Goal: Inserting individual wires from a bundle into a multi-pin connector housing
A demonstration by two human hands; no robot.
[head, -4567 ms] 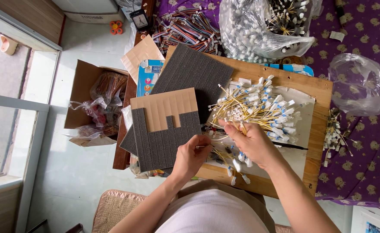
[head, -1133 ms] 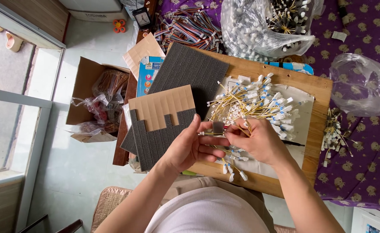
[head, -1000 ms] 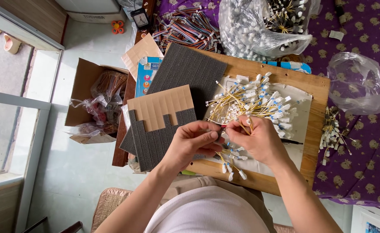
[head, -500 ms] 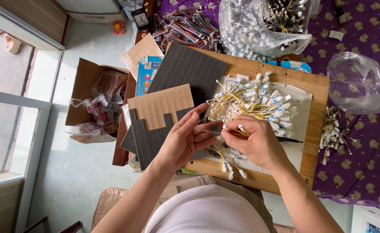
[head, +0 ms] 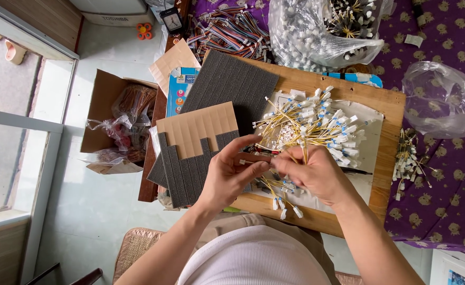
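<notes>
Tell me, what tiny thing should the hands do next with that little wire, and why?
Probably draw the yellow wire clear of the wire pile. Left hand and right hand meet over the wooden board, fingertips pinching one strand, while the rest lie tangled just beyond.

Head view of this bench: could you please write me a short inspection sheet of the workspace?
Surface: square wooden board resting on a purple patterned cloth.
Job's things: pile of yellow wires with white connectors; one short wire pinched between both hands.
Clutter: dark grey ribbed foam sheets, tan cardboard strip sheet, clear plastic bags, brown cardboard box.
Grips: left hand and right hand meet fingertip to fingertip over the board.
Cables: multicoloured ribbon cables at the top.
Surroundings: pale tiled floor, window frame at left.
</notes>
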